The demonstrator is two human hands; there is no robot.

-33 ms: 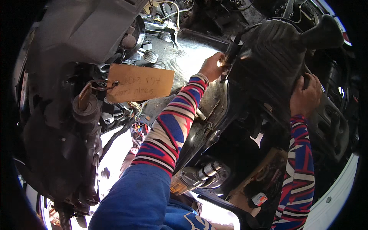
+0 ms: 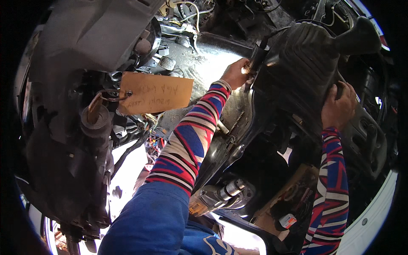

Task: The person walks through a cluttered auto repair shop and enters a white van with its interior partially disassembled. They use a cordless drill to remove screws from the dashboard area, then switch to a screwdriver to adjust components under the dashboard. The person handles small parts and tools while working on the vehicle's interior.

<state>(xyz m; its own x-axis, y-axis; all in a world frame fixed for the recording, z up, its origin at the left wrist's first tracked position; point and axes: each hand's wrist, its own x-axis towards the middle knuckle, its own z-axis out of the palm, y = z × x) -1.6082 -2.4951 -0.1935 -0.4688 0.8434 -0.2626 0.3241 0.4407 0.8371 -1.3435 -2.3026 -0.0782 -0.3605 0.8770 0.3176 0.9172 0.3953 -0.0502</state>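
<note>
Your left hand [image 2: 236,73] clamps the rear edge of the black ribbed console panel [image 2: 306,68], right hand [image 2: 338,106] gripping its near side; tilted over the footwell, it could slip or snag loose wiring [image 2: 140,146].

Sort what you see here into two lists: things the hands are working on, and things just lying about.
In hand:
left hand on the edge of the black ribbed cover
right hand gripping that cover's far side

Lying about:
cardboard tag wired to a dark part
power tool below the left arm
pedals
</note>
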